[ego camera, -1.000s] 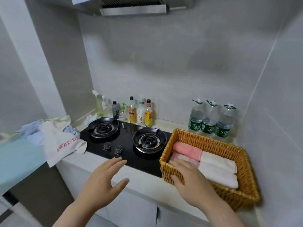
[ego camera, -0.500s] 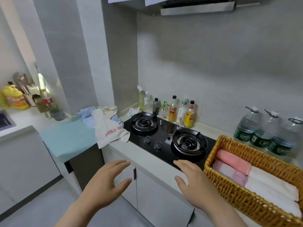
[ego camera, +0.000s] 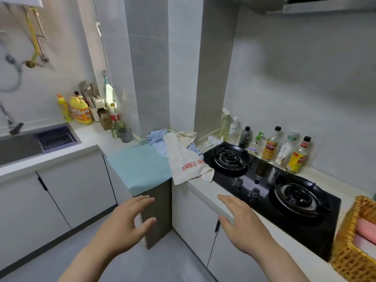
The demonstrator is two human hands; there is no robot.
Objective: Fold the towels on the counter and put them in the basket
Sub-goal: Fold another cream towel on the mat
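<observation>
A crumpled white towel with red lettering (ego camera: 187,161) lies on the counter left of the stove, its corner hanging over the edge. Light blue towels (ego camera: 157,137) are bunched behind and under it. The wicker basket (ego camera: 345,237) is at the right edge, with a folded pink towel (ego camera: 366,227) showing inside. My left hand (ego camera: 127,222) and my right hand (ego camera: 242,222) float in front of the counter with fingers spread, holding nothing, well short of the towel pile.
A black two-burner gas stove (ego camera: 270,184) lies between the towels and the basket. Several bottles (ego camera: 270,147) line the wall behind it. A teal mat (ego camera: 140,165) covers the low counter section. A sink (ego camera: 18,145) and detergent bottles (ego camera: 80,110) are at the left.
The view has swung left, away from the basket toward the towel pile. My right hand has come off the basket and both hands now face the counter by the towels.
</observation>
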